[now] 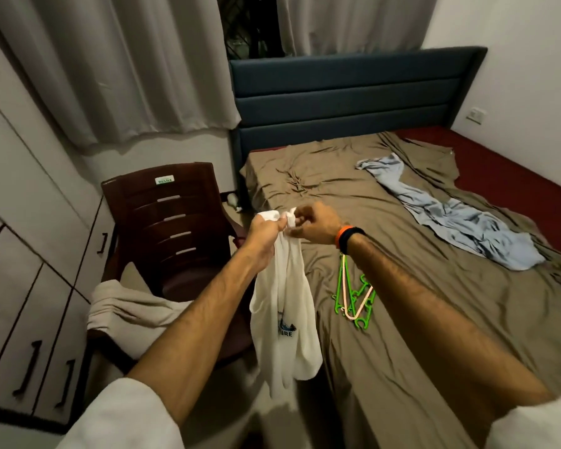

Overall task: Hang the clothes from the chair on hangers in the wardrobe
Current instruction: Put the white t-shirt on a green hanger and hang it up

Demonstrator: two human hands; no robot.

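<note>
- Left hand (266, 233) grips bunched top of white shirt (284, 322); right hand (311, 226) pinches same top. Shirt hangs between chair (162, 222) and bed's left edge.
- Not on a hanger yet.
- Hangers (353, 296) lie unused on bed (402, 319), near left edge.
- Beige garment (127, 309) left on chair's front edge.
- Wardrobe (23, 286) doors closed; judging early stage.

white shirt (285, 322), green and pink hangers (353, 296), brown chair (172, 222)

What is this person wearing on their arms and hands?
Both hands are bare, with no gloves: the left hand and the right hand. White sleeves cover the upper arms and leave the forearms uncovered. The right wrist carries two bands side by side, an orange wristband and a dark wristband.
</note>
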